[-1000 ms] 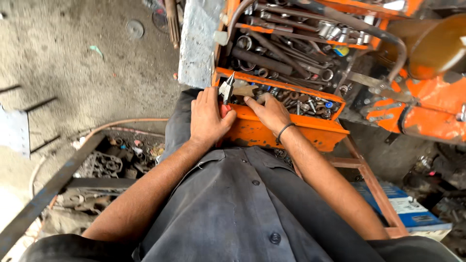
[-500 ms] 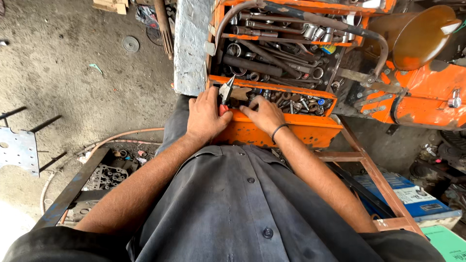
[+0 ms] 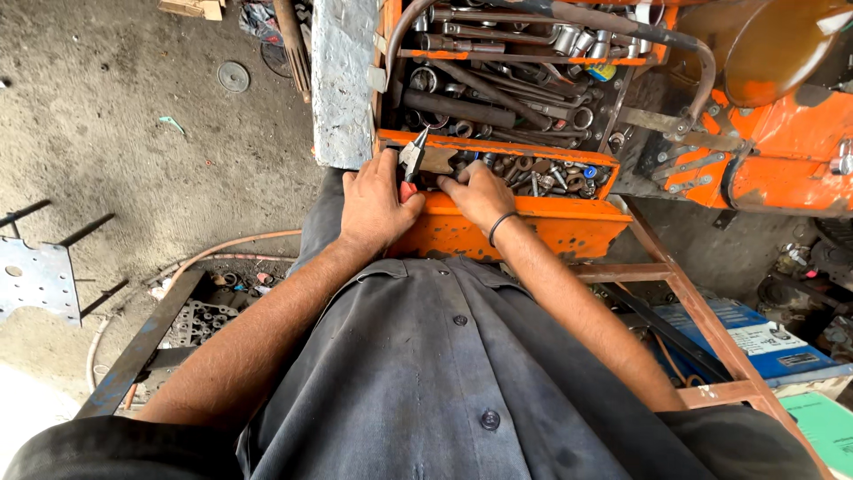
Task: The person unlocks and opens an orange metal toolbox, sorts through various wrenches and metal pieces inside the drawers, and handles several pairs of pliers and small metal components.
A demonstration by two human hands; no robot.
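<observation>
An orange metal toolbox point(image 3: 533, 229) stands open in front of me, its trays full of wrenches, sockets and small parts. My left hand point(image 3: 373, 203) rests on the front tray's rim and is closed around red-handled pliers point(image 3: 411, 160), whose jaws point up and away. My right hand point(image 3: 480, 194), a dark band on its wrist, reaches into the lower tray point(image 3: 551, 173) with fingers among the small sockets and nuts; whether it grips any piece is hidden.
A grey metal slab point(image 3: 342, 80) leans left of the toolbox. An orange machine body point(image 3: 782, 133) sits right. A rusty steel frame point(image 3: 702, 311) runs below, with blue boxes point(image 3: 755, 338) and an engine part point(image 3: 200, 320) on the ground. A perforated plate point(image 3: 35, 276) lies left.
The view has tipped slightly, so the toolbox sits a bit lower in frame. Both hands stay at the front tray; the right hand's fingers have shifted a little among the small parts.
</observation>
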